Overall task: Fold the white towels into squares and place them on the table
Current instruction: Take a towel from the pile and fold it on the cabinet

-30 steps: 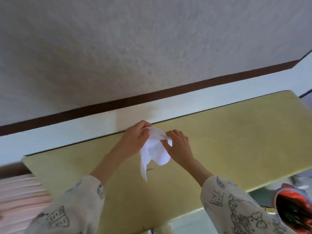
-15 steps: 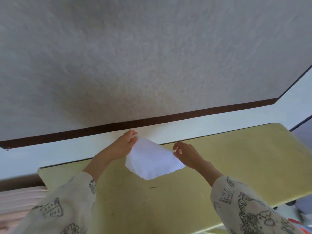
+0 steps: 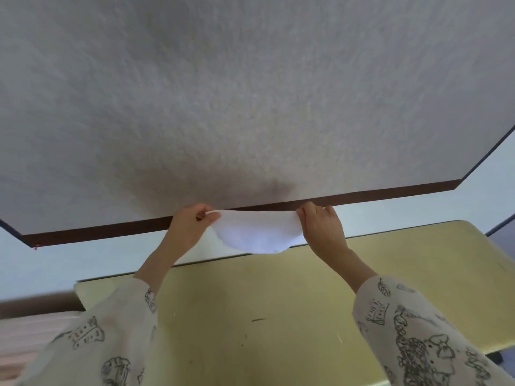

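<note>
Left hand (image 3: pixel 189 228) and right hand (image 3: pixel 320 228) each pinch top corner of white towel (image 3: pixel 257 232), stretched between them, sagging in air above yellow table (image 3: pixel 278 302), near wall (image 3: pixel 250 93).

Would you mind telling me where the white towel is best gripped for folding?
At its two top corners, pinched from the outer sides, as the left hand and right hand do: the white towel then hangs spread, its loose lower edge sagging above the table.
</note>
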Motion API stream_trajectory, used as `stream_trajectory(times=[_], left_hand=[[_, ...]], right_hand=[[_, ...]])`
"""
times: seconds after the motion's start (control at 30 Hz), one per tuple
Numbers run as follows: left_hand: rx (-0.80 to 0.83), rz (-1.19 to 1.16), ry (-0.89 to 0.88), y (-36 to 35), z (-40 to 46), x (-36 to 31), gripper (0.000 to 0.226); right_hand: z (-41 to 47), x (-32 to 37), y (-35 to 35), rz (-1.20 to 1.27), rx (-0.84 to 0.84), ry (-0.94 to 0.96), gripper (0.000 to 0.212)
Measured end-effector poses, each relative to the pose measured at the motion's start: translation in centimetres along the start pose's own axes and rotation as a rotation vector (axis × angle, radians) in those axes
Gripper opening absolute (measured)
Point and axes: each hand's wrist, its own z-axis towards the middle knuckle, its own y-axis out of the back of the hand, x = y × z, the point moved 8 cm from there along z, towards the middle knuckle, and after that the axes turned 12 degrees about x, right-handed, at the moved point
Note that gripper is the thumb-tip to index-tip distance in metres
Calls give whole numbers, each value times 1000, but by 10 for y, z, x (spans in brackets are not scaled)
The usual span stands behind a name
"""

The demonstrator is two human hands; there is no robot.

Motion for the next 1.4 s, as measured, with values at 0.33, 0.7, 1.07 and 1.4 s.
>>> stream_trajectory(times=[0.33,0.7,1.07,1.4], left_hand=[[394,129,271,-127,-95,125,20],[547,86,434,-183,-135,183,11],[342,-116,551,-190,-53,212,22],[349,-126,584,-216,-30,246,7]], right_hand=[[-150,18,-146,44,697,191,44],[-237,-28,-212,608,1060,-533,27],[-175,-59,-248,891,730,-866,40],[-168,-73,-292,852,636,-924,36]])
